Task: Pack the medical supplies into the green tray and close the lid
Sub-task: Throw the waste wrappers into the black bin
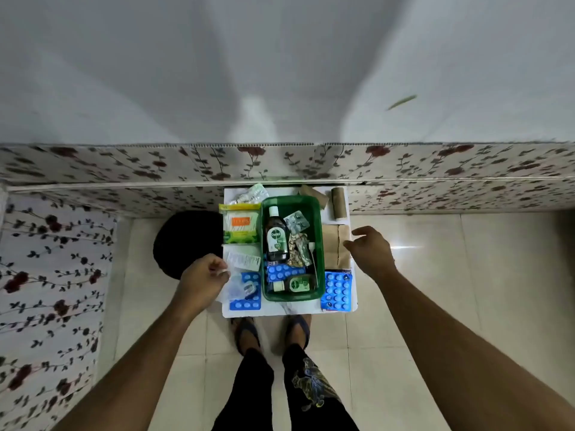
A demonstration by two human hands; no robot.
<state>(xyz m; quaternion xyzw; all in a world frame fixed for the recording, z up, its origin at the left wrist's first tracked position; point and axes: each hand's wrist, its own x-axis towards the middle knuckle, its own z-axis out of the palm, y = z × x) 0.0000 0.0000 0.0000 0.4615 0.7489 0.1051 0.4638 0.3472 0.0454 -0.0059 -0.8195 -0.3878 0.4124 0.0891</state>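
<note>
The green tray [318, 244] stands on a small white table [289, 310]. Inside it lie a brown antiseptic bottle [276, 236], a small green bottle [295, 284], a blue pill strip [284, 272] and silver blister packs [297, 221]. My left hand [202, 281] pinches a clear plastic packet [237, 286] at the table's left front, over a blue pill strip [247, 303]. My right hand [370, 251] hovers with fingers apart at the table's right edge, beside a tan folded bandage [334, 245]. Another blue pill strip [337, 290] lies right of the tray.
A cotton-swab pack [240, 227] and a white leaflet [245, 259] lie left of the tray. Bandage rolls [338, 202] and clear packets [252, 194] sit at the back. A black round object [186, 242] stands left of the table. A floral-papered ledge runs behind. My feet are under the front edge.
</note>
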